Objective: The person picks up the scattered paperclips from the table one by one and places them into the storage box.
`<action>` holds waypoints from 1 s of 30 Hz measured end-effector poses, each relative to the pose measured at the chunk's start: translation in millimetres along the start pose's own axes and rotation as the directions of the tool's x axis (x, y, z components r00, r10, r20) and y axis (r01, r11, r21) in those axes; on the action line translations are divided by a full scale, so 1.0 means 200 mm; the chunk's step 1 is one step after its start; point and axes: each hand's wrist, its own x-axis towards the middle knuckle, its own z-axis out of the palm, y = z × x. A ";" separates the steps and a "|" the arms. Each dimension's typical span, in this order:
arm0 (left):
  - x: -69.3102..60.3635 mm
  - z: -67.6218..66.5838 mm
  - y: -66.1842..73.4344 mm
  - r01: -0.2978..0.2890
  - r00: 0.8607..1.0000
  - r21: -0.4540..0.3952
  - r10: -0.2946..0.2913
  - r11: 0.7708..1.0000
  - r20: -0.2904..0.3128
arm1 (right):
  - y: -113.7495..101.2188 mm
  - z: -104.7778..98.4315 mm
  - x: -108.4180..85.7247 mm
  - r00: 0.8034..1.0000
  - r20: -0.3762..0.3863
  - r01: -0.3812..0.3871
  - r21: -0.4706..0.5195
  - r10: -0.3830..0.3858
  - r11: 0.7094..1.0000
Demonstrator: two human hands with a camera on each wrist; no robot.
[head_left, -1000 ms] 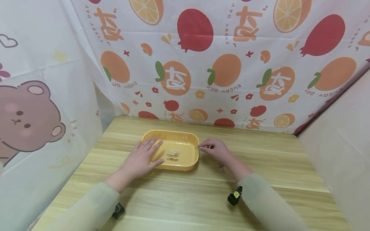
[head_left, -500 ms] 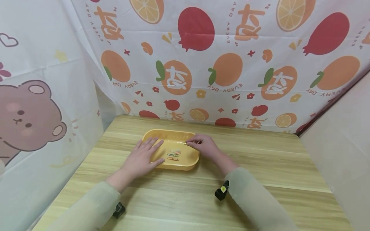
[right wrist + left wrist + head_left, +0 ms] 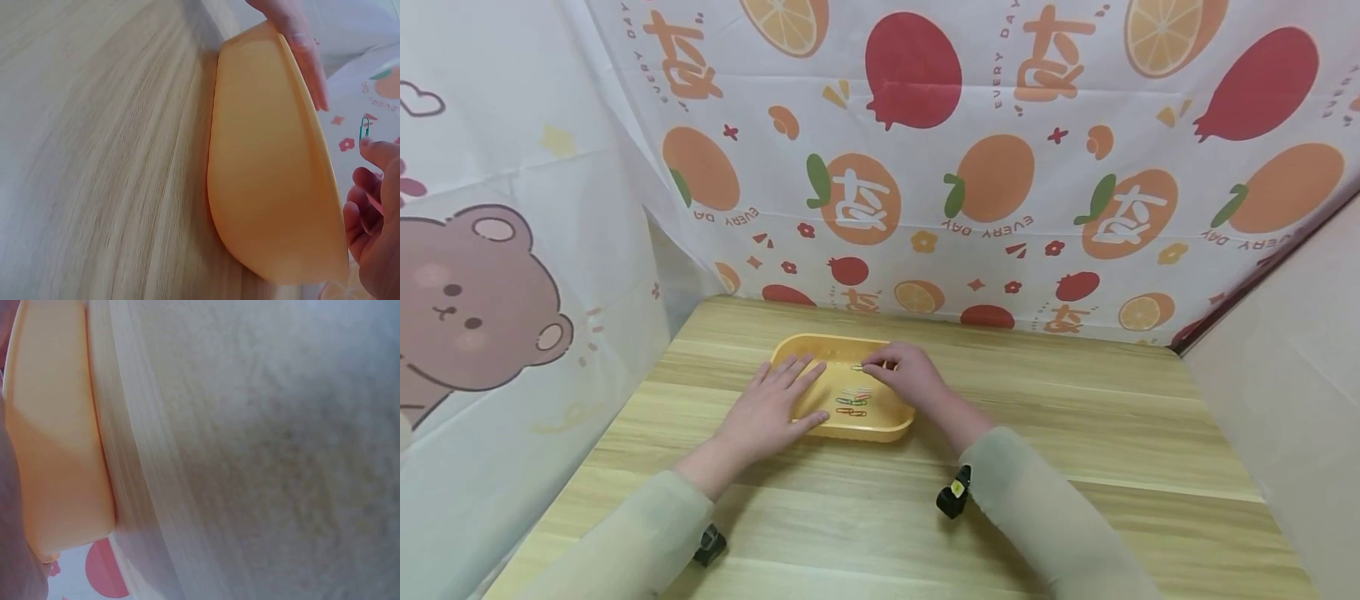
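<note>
A yellow tray (image 3: 880, 435) holds several coloured paper clips (image 3: 852, 402) lying on its floor. The left hand (image 3: 767, 412) rests over the tray's left side, fingers spread and straight, thumb at the near rim. Above the far right part of the tray, the right hand (image 3: 910, 375) pinches a paper clip (image 3: 857, 367) between thumb and forefinger, its other fingers curled. In the right wrist view this clip (image 3: 364, 128) looks green and sticks up from the fingertips, above the rim. The left wrist view shows mostly the tray's outer wall (image 3: 59, 444).
The tray stands on a wood-grain table (image 3: 850, 517). A fruit-patterned cloth (image 3: 925, 192) hangs behind the table, and a cloth with a bear print (image 3: 475, 308) hangs at the left. A pale wall (image 3: 1285, 350) rises at the right.
The right hand has moved left from beside the tray's right rim to above its inside, carrying the pinched clip. The left hand has stayed in place.
</note>
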 end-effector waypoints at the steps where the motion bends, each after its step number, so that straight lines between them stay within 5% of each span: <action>1: 0.00 0.00 0.00 -0.001 1.000 0.000 0.001 1.000 0.003 | -0.01 0.01 0.00 1.000 -0.001 -0.002 -0.006 0.002 1.000; 14: 0.00 0.00 0.00 -0.001 1.000 0.012 0.001 1.000 0.002 | -0.03 0.09 0.05 0.996 0.055 -0.055 -0.162 0.065 0.985; 30: 0.00 0.00 0.00 0.011 1.000 0.004 -0.011 1.000 0.016 | -0.10 0.19 0.11 0.970 0.076 -0.181 -0.400 0.229 0.899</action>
